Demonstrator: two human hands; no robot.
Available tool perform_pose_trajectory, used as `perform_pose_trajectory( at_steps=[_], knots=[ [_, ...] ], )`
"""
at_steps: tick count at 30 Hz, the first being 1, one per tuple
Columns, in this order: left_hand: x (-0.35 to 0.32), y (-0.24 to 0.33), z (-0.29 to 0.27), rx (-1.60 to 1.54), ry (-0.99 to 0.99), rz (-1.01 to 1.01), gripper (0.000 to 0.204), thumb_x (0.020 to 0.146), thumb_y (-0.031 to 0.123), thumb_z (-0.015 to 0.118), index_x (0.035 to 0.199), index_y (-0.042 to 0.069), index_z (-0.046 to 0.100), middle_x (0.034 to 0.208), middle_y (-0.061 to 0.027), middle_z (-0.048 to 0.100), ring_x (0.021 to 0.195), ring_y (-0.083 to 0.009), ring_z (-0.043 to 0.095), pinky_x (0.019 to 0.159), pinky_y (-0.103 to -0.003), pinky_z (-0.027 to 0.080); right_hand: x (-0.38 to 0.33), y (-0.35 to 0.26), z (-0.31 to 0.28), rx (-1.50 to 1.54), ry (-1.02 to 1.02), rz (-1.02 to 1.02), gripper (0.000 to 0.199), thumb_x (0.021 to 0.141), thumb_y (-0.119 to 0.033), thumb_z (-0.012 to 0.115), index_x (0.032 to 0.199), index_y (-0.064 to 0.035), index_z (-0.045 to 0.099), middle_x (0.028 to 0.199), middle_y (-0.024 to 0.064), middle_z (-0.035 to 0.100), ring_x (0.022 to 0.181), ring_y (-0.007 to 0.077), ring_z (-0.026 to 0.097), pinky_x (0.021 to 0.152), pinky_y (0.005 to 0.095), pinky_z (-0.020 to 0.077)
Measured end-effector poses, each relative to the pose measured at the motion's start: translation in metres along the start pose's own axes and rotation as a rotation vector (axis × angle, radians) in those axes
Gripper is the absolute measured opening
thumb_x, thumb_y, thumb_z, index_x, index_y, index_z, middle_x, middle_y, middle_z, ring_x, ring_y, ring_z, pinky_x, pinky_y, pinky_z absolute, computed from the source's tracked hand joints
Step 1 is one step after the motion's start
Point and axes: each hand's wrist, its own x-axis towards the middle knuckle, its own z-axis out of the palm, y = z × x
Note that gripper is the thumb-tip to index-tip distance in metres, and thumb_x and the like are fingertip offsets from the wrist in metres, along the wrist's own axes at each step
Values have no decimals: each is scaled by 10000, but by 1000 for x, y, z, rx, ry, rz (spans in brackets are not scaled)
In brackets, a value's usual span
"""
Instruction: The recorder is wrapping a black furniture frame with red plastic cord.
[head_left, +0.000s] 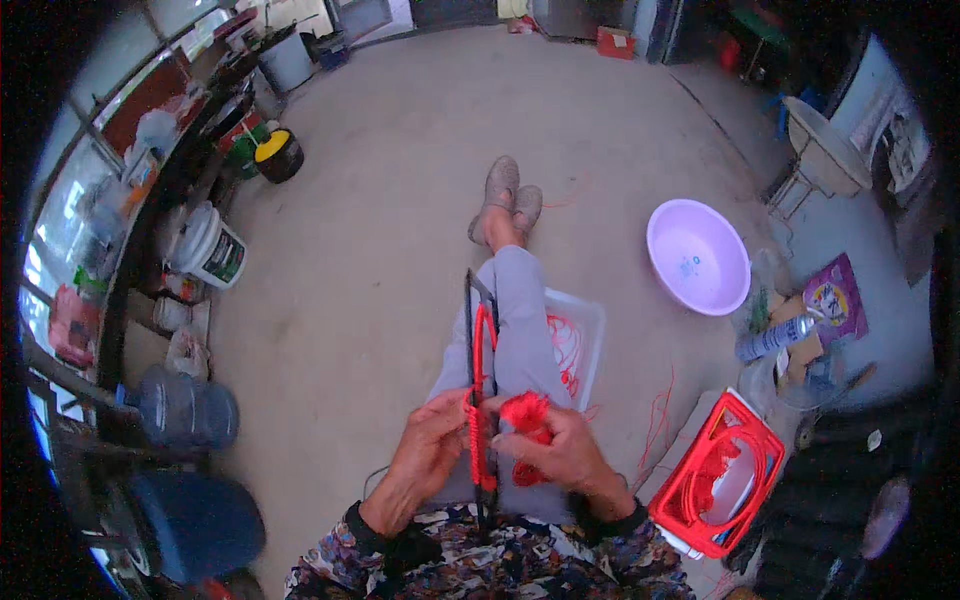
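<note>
A long, narrow dark frame (470,330) stands lengthwise over my lap, with a curved red piece along its upper part and red cord (478,435) wound in close turns lower down. My left hand (432,438) is closed on the wound part, its fingertips pinching the cord. My right hand (568,455) is closed around a fluffy bundle of red yarn (526,408) just right of the frame. More red yarn (528,473) lies on my thigh under that hand. My fingers partly hide where the yarn meets the frame.
Beside my right leg is a white tray (592,350) with loose red cord. A red-rimmed basket (738,530) holding red yarn stands at right, near a purple basin (698,300) and a spray can (775,338). Left are a water bottle (190,410), a blue bin (200,520) and white buckets (215,250).
</note>
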Motion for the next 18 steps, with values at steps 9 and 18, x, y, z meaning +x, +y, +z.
perform_pose_trajectory(
  at_steps=[9, 18],
  knots=[
    [15, -35, 20, -277, -175, -212, 270, 915, 236, 527, 1060, 10, 546, 934, -88, 625, 790, -176, 614, 729, -322, 507, -23, 4, -14, 77, 191, 147, 177, 825, -144, 651, 954, -31, 609, 716, 5, 606, 603, 66, 561, 501, 229, 444],
    [25, -51, 27, -458, -192, -185, 279, 932, 261, 485, 1079, 35, 559, 934, -56, 629, 813, -171, 616, 713, -322, 508, -47, -8, -29, 127, 485, 109, 110, 803, -60, 598, 884, -22, 534, 670, 41, 545, 550, 112, 502, 488, 235, 391]
  ],
)
